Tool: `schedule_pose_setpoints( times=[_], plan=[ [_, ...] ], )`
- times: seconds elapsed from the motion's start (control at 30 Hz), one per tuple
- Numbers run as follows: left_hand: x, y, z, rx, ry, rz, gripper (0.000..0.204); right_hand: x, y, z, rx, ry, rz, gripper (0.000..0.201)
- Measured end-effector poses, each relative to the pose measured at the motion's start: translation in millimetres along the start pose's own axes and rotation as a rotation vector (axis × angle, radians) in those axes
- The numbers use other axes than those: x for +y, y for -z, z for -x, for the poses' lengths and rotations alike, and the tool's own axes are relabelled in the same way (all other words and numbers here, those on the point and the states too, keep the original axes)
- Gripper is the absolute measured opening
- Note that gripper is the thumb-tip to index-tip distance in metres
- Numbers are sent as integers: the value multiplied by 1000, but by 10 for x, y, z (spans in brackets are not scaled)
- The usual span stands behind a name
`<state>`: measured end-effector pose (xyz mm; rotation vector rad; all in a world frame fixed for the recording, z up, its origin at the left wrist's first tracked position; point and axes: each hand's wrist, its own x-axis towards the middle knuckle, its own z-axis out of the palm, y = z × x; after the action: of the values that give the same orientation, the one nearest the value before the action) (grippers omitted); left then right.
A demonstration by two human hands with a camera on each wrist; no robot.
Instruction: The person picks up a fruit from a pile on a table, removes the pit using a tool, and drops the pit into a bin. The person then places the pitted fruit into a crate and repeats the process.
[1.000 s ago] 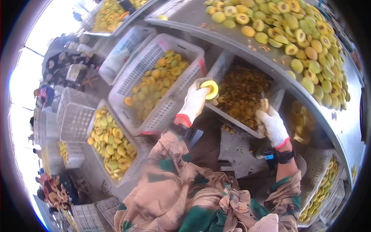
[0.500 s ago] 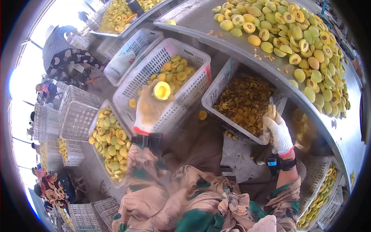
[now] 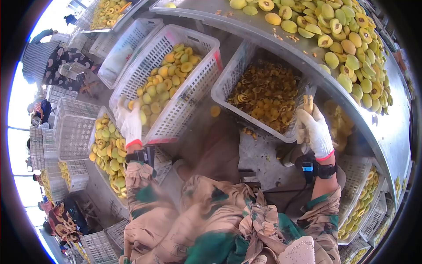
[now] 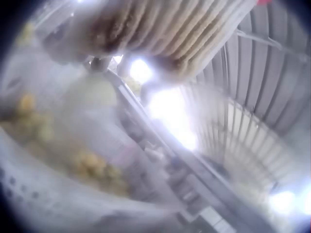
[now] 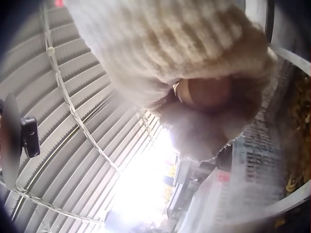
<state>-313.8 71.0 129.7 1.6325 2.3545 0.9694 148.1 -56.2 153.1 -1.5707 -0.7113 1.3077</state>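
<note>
In the head view my gloved left hand (image 3: 129, 121) is over the left end of a large white crate (image 3: 176, 119), its fingers spread. Halved yellow-green peaches (image 3: 169, 79) lie heaped in that crate, some close to the fingertips. The left wrist view is blurred; a pale round shape (image 4: 92, 97) shows below the glove. My gloved right hand (image 3: 314, 130) grips a wooden-handled tool (image 3: 308, 103) with a thin metal tip pointing up, beside the right edge of a grey bin (image 3: 217, 94). This bin holds brown-orange pits and scraps (image 3: 266, 99).
A metal table (image 3: 246, 24) curves along the far right side, piled with halved peaches (image 3: 347, 48). Another crate of halves (image 3: 110, 154) stands at left, and one more (image 3: 360, 207) at lower right. One peach half (image 3: 215, 111) lies between crate and bin.
My left hand has moved left from near the bin to the crate's left end and let go of the yellow peach half. The right hand keeps its grip on the tool, nearly still.
</note>
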Motion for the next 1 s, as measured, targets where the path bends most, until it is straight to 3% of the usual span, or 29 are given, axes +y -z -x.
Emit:
schedule_pose_setpoints(
  times=[0.03,0.07,0.1,0.13,0.2,0.23,0.27,0.3,0.33,0.37,0.4,0.43,0.47,0.57,0.67,0.77,0.87,0.97,1.0],
  plan=[
    [109,-9,93,37,-58,-160,47,-12,-24,6,14,-5,-17,24],
    [254,-98,251,-63,-69,-24,44,-23,-56,7,25,-11,-29,24],
    [182,-284,280,-229,-209,102,37,-28,-72,-6,8,-2,-32,24],
    [261,-442,368,-439,-159,175,31,-28,-69,-22,-6,11,-37,23],
    [265,-831,474,-650,-245,146,27,-58,-119,-45,5,23,-41,21],
    [-20,-1135,466,-558,-806,-25,24,-96,-148,-44,32,9,-36,20],
    [1,-1289,562,-564,-742,-19,22,-132,-186,-28,53,-8,-30,19],
    [-629,-2094,499,-634,-689,-6,25,-148,-234,-25,63,-27,-20,18],
    [-25,-1798,528,-823,-250,-85,29,-124,-278,-41,123,-31,-47,17],
    [-115,-2078,553,-936,-67,-98,34,-81,-311,-61,177,-38,-73,16],
    [-325,-2369,600,-977,-102,0,34,-52,-325,-85,175,-28,-74,17],
    [-235,-2427,610,-1083,-72,-83,39,-30,-334,-116,175,-23,-73,17],
    [-495,-2795,703,-1073,-214,-42,47,-15,-343,-140,161,-14,-27,17],
    [-709,-3291,911,-950,-500,-156,30,-13,-436,-243,192,-24,88,16],
    [-610,-3423,891,-847,-636,-222,26,62,-472,-371,211,-73,106,17],
    [-664,-3668,916,-842,-563,-273,25,120,-520,-449,205,-101,129,16],
    [-585,-3594,865,-870,-530,-267,28,108,-579,-507,209,-136,126,15],
    [-407,-3162,852,-784,1,-88,29,107,-559,-489,171,-140,113,14],
    [-367,-2972,810,-752,40,-21,28,97,-571,-478,166,-130,110,14]
  ],
)
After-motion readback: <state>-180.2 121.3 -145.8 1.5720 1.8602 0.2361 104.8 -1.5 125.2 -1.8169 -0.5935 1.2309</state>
